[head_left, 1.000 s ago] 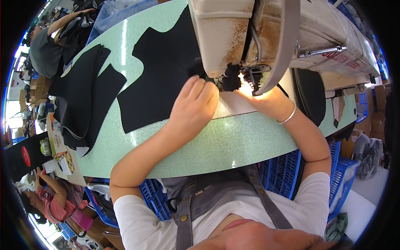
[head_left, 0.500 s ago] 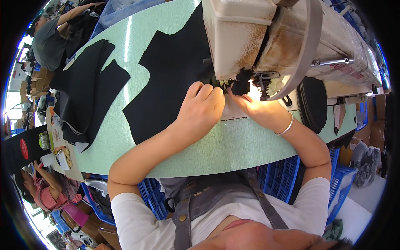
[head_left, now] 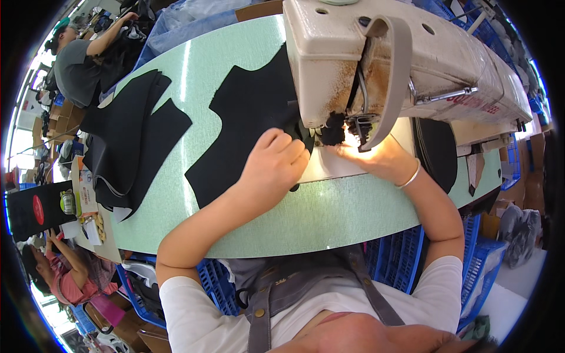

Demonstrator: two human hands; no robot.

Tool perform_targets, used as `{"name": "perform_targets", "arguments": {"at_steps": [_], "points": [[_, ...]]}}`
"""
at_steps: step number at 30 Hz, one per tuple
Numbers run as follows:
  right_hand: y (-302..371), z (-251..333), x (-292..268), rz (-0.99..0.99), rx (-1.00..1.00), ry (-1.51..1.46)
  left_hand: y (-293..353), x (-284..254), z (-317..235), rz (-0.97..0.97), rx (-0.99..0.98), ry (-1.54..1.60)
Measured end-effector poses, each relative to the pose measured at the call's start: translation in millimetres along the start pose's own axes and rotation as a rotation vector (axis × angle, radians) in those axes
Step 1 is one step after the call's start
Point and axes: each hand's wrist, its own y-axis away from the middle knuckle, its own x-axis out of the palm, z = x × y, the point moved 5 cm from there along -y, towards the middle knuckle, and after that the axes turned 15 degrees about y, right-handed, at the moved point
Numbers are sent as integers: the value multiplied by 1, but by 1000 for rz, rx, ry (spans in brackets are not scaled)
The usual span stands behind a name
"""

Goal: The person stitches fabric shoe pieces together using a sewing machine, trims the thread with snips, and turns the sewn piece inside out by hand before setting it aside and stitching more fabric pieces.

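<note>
A large black fabric piece (head_left: 247, 123) lies on the pale green table (head_left: 329, 217) and runs under the head of a cream sewing machine (head_left: 400, 65). My left hand (head_left: 275, 165) presses its curled fingers on the fabric's edge just left of the needle area. My right hand (head_left: 376, 160), a bracelet on its wrist, rests under the machine's lamp with fingertips at a small black piece (head_left: 333, 134) by the presser foot. The needle itself is hidden behind the machine's guard.
A stack of black cut pieces (head_left: 132, 147) lies at the table's left end. Blue plastic crates (head_left: 406, 259) stand below the table's front edge. One person (head_left: 79, 65) works at the far left, another (head_left: 70, 270) sits lower left.
The view has shifted so the machine and table appear lower and to the right. Both hands stay at the needle area, the left hand's fingers curled tighter on the fabric.
</note>
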Motion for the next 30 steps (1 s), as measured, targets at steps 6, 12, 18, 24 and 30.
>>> {"name": "perform_targets", "arguments": {"at_steps": [6,12,18,24,30], "points": [[2,21,4,83,-7,166,1,15,-6,-68,14,12],[-1,18,5,148,113,140,-5,15,-11,-132,-56,-29],[-2,19,4,208,98,140,-1,20,-11,-106,-68,68],[-2,22,9,-4,91,187,-6,24,-10,-43,-102,29],[-10,15,2,70,137,-15,3,22,-10,-12,-84,66]]}}
